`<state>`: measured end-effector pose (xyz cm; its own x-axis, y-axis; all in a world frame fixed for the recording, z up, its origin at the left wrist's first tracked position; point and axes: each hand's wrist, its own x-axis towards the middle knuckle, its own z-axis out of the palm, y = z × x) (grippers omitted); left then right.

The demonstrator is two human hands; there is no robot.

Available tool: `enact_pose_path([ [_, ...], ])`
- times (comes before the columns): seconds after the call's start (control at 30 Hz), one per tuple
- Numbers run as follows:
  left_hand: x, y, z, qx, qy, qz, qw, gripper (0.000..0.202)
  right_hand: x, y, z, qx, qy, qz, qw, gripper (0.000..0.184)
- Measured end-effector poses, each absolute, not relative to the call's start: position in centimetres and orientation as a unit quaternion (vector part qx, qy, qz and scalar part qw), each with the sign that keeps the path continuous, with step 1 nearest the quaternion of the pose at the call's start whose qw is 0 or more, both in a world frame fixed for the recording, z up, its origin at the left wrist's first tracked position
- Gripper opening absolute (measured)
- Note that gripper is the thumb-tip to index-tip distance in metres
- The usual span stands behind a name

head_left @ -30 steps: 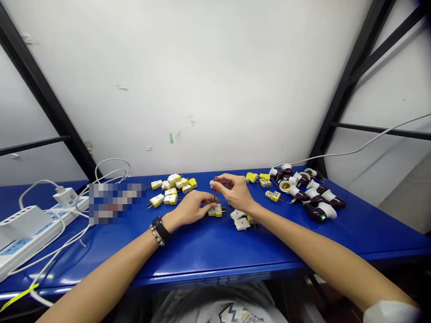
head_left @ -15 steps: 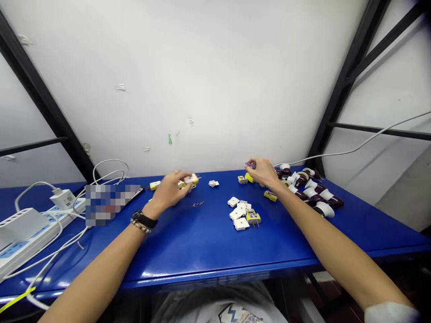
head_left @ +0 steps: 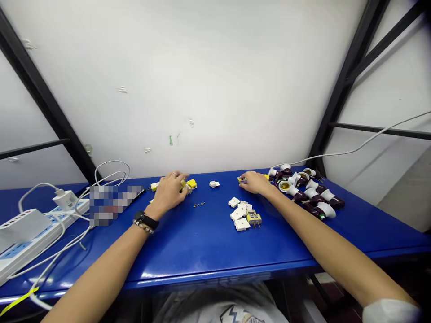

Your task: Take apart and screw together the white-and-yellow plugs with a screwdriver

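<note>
The left hand (head_left: pixel 167 192) at eleven o'clock is by closed-looking plugs (head_left: pixel 154 186), the right hand (head_left: pixel 255 181) at one over a yellow plug (head_left: pixel 239 179), both grasps unclear, while nearer one o'clock an open plug (head_left: pixel 253 216) lies uncovered beside white covers (head_left: pixel 242 224).

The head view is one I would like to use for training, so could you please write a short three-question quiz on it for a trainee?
1. Multiple choice: which hand is nearer the sockets? a) left b) right
2. True or false: the black band is worn on the right arm.
3. Short answer: toward which edge of the table does the plug beside the white covers point its prongs?

Key:
1. b, the right hand.
2. False; the black band is on the left arm.
3. The front edge, nearest the person.
</note>
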<state>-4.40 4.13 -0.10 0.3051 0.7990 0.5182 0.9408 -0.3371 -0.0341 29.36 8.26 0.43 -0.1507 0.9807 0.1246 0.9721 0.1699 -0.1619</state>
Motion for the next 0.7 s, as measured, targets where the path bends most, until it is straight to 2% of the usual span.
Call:
enact_pose_path([
  [0.17,-0.7,4.2,-1.6,-0.866,-0.449,-0.181,0.126,0.045,28.7,7.8,0.5,-0.595,-0.797,0.035,0.1,0.031],
  [0.33,1.7,5.3,-2.7,-0.904,-0.394,-0.142,0.083,0.048,27.3,6.7,0.6,-0.526,-0.84,0.063,0.116,0.03],
  [0.7,2.3,5.0,-2.7,-0.917,-0.359,-0.174,0.023,0.026,26.4,6.4,-0.3,-0.443,-0.885,0.074,0.12,0.024],
])
